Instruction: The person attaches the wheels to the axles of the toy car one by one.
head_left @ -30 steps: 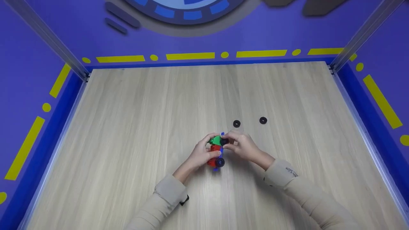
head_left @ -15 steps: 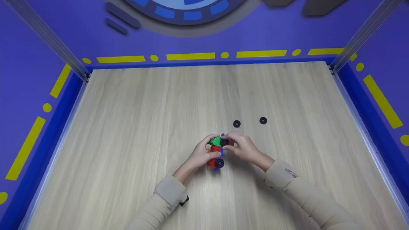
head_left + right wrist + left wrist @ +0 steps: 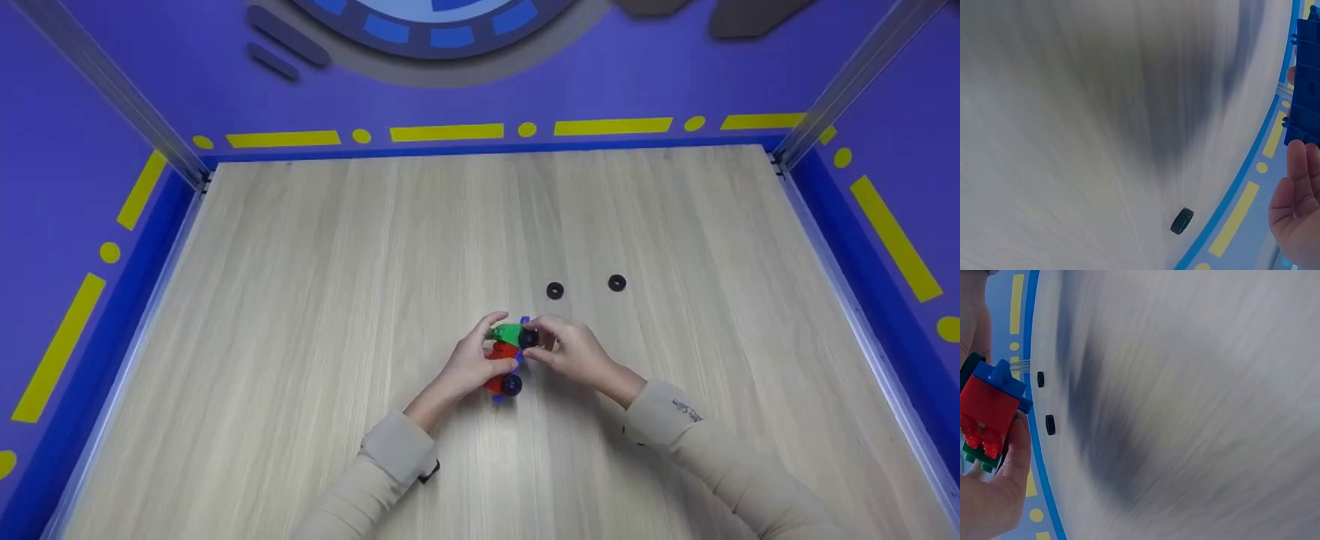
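A toy block car [image 3: 504, 350] with red and green bricks on a blue base [image 3: 1309, 84] is held up over the table, turned so a wheeled side faces up. My left hand [image 3: 471, 365] grips it from the left, thumb across the red and blue part. With fingertips and thumb, my right hand [image 3: 576, 351] pinches the black wheel [image 3: 529, 339] by the green brick. Another black wheel [image 3: 511, 385] sits at the near end. In the left wrist view, red studded bricks [image 3: 988, 405] and a blue end piece [image 3: 1000, 377] show above my left fingers.
Two loose black tires [image 3: 555, 290] [image 3: 616, 283] lie on the wooden table [image 3: 360, 262] just beyond my hands. Blue-purple panels [image 3: 480, 105] with yellow marks enclose the back and sides.
The car has tilted slightly, its near wheel shifting a little left and the pinched wheel a little toward me. My right fingers have moved with it. The loose tires stay put.
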Tool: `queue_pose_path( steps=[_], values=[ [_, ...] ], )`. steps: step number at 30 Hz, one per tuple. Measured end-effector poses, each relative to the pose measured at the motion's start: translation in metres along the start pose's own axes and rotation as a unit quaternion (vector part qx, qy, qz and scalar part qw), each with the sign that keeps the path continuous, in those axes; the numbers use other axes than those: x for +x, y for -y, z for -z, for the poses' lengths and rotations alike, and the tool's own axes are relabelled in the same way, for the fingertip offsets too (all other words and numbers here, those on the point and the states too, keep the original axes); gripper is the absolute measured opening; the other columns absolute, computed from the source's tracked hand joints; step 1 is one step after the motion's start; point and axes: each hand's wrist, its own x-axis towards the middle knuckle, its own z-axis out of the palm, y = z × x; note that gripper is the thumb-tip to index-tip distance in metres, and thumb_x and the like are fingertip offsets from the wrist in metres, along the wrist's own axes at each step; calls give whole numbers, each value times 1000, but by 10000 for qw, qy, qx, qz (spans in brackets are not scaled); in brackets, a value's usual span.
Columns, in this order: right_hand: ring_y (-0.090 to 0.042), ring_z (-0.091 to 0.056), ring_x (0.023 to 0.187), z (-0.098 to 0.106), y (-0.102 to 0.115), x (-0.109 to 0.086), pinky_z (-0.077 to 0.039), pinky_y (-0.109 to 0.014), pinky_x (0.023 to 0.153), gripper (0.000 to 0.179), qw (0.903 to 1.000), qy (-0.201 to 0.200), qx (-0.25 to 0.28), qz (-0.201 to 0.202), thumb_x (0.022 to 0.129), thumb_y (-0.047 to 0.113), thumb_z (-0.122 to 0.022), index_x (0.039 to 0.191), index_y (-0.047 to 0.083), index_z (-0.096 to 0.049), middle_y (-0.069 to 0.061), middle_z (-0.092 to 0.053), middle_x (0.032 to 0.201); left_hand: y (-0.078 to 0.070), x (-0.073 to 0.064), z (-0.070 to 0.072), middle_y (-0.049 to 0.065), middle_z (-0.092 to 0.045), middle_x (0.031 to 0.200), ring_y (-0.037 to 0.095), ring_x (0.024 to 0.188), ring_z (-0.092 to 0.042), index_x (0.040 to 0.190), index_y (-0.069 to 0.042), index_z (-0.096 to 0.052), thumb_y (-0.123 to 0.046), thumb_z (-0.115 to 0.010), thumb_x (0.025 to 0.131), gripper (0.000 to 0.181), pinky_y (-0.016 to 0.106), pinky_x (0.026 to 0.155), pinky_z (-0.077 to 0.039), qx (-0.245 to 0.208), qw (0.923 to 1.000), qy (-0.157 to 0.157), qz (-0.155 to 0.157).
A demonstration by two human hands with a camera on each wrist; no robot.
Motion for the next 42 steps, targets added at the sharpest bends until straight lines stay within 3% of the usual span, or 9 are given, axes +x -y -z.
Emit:
queue_pose_path(
  steps=[5,9,14,18,26,32,42],
  values=[
    [-14,-56,70,3,0,-2,-48,-23,60,34,9999,-153,23,-34,72,18,-71,103,9,-61,-3,-59,86,-2,-2,1,17,-43,128,35,117,-44,136,-16,-26,-13,-67,76,73,46,92,-40,496,9984,-260,11],
    [-20,-56,76,6,-1,-2,-49,-32,62,37,9997,-191,143,-59,74,17,-70,108,11,-59,-5,-55,99,-4,-2,0,13,-49,124,29,111,-50,134,-14,-29,-13,-69,74,72,44,90,-42,1014,9940,-400,-55],
    [-27,-55,88,8,0,-3,-49,-41,67,44,9990,91,413,-131,74,14,-69,116,15,-55,-7,-48,111,-5,-5,-3,8,-53,118,24,104,-52,130,-14,-33,-13,-69,73,67,41,89,-42,1666,9843,-545,-223],
    [-26,-54,95,7,2,-5,-49,-41,69,49,9982,340,459,-156,73,13,-68,120,15,-52,-8,-44,116,-5,-7,-5,7,-53,114,20,102,-53,123,-14,-36,-13,-69,73,60,37,90,-42,2175,9731,-616,-447],
    [-21,-52,99,9,8,-5,-49,-39,71,50,9960,655,520,-310,73,15,-69,121,15,-53,-6,-48,116,-5,-10,-7,2,-52,111,16,99,-53,114,-15,-43,-11,-70,72,50,32,88,-45,3162,9414,-725,-928],
    [-20,-54,96,7,6,-6,-47,-37,79,45,9968,707,345,-102,72,13,-69,115,10,-57,-7,-53,108,-4,-11,-7,2,-54,107,15,98,-53,112,-14,-48,-8,-69,71,46,32,86,-45,3533,9220,-814,-1360],
    [-17,-57,89,5,6,-8,-49,-35,76,36,9979,603,213,68,71,10,-71,104,12,-60,-4,-57,98,-3,-12,-8,2,-54,102,16,91,-53,108,-15,-53,-3,-68,70,43,30,80,-46,3607,9136,-916,-1640]
  ],
)
